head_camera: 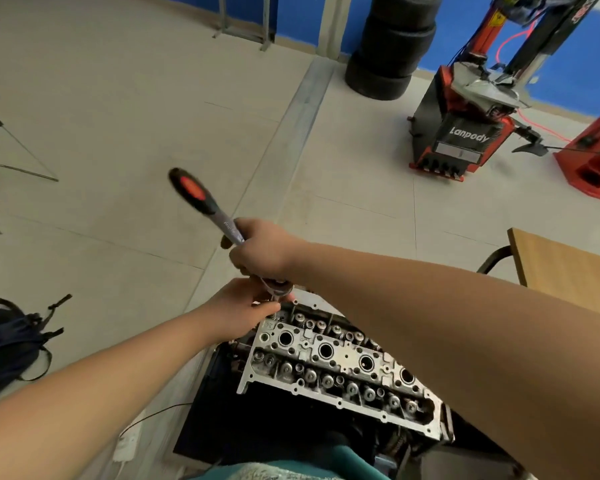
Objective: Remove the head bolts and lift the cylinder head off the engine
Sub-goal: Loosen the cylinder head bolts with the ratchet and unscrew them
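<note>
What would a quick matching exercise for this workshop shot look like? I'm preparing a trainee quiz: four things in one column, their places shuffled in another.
Things:
1. ratchet wrench
2. backpack
3. stack of tyres
4. cylinder head

Places:
A. on the floor at far left
B. gripped in the right hand, handle pointing up and left
C. below both arms, atop the engine
D. standing by the blue wall

Pairs: 1-B, 2-A, 3-D, 4-C
</note>
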Demonstrator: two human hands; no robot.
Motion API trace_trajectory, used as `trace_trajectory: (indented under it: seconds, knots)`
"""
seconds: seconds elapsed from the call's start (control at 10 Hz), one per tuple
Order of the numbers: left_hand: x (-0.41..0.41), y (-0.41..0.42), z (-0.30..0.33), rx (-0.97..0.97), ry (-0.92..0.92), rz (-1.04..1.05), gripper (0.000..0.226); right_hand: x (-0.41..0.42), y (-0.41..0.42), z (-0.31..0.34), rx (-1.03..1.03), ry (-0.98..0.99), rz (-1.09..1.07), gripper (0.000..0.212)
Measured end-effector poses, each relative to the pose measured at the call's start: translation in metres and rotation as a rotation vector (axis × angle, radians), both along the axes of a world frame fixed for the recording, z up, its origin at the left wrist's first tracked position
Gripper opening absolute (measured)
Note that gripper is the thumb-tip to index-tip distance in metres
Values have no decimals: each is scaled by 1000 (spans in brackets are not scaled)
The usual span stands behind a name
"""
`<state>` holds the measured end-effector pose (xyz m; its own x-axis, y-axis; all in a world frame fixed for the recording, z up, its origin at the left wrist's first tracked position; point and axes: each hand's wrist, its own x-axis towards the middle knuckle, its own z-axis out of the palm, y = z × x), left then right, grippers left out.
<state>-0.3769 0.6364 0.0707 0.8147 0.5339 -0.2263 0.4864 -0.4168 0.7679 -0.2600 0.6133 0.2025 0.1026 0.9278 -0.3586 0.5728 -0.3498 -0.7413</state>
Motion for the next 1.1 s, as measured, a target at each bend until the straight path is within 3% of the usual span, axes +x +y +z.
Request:
trace_trajectory:
  seconds: [0.1,0.2,0.3,0.4,0.5,0.6,0.7,0.8,0.9,1.0,1.1]
  knots:
    - [1,6,-8,4,-27,67,18,-17,4,11,-127,-244,501,24]
    - [0,11,-17,71,5,92,14,-23,5,10,-149,-144,298,17]
    - [-1,7,-10,47,-33,97,36,-11,0,4,-16,382,-572,17]
    - [6,4,-9,-5,-165,171,41,7,-10,-9,136,807,-1082,7]
    - [10,-1,-1,-39,-160,141,34,8,-15,-12,132,634,-1072,9]
    - [6,-1,1,-31,-54,44,20,6,-10,-2,-6,262,-500,10]
    - [5,1,3,-29,-31,-85,29,-6,5,17,-154,-48,176,13]
    - [8,5,6,-53,-50,-66,24,-6,14,23,-201,-43,227,11]
    - [7,6,9,-7,-87,16,38,-4,12,6,-97,202,-338,14]
    - [5,-2,8,-40,-143,78,34,1,-6,-11,39,510,-905,8]
    - [8,-3,10,-93,-137,70,22,8,-18,-15,157,692,-1130,10]
